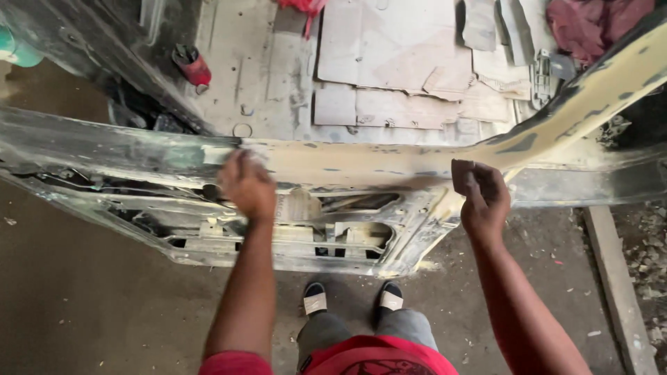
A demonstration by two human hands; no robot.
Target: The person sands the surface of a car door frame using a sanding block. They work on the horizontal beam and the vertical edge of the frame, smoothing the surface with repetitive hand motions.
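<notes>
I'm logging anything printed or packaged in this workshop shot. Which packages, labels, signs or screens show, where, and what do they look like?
No signs or screens show, and no label can be made out.
Flattened cardboard sheets: on the floor beyond the car door, pale brown, overlapping, torn-edged.
Red can-like container: upper left on the floor, cylindrical, dark top.

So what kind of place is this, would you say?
Most likely an auto body repair workshop. A stripped car door coated in yellowish filler stands on a dusty concrete floor, the left hand rubs its upper edge, and flattened cardboard sheets lie beyond it.
</notes>
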